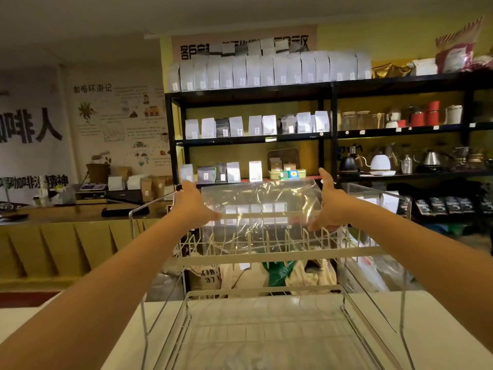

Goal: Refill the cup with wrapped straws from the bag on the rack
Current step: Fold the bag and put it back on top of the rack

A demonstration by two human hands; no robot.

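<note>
While both arms reach forward over the white wire dish rack [266, 259], the clear plastic bag [260, 206] lies on the top tier of the rack, directly between the two hands. The left hand [193, 206] touches the left edge of the bag, with the fingers stretched upward and the thumb spread toward the middle of the bag. The bag is transparent and wrinkled, and what is inside it I cannot tell. The right hand [329, 206] touches the right edge in the same manner, fingers straight and pointing up, thumb spread low under the bag's side. Both hands are wide open and press the bag from its two sides. The rack stands on a white counter [437, 332].
</note>
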